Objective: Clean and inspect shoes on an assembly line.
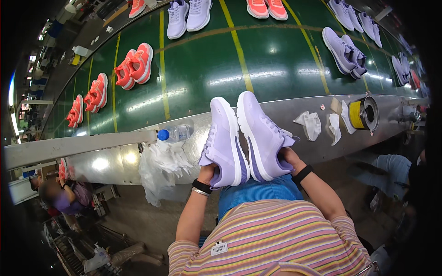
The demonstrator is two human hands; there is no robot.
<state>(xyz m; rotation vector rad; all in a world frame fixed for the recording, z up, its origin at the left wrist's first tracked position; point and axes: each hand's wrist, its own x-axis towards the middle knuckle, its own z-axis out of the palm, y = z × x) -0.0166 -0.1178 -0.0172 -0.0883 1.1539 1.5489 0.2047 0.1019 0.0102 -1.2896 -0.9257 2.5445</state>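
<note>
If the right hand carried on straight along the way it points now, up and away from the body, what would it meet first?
Probably the metal ledge along the green conveyor belt. The right hand grips a lavender shoe whose toe points over that ledge; nothing else shows in the line, though depth is unclear, so it might pass above it.

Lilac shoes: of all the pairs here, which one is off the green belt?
The pair in the person's hands: left shoe and right shoe, held soles together, toes up. Other lilac pairs lie on the belt.

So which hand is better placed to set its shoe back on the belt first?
Probably the right hand: its lilac shoe reaches further over the metal ledge toward the green belt than the left hand's.
</note>
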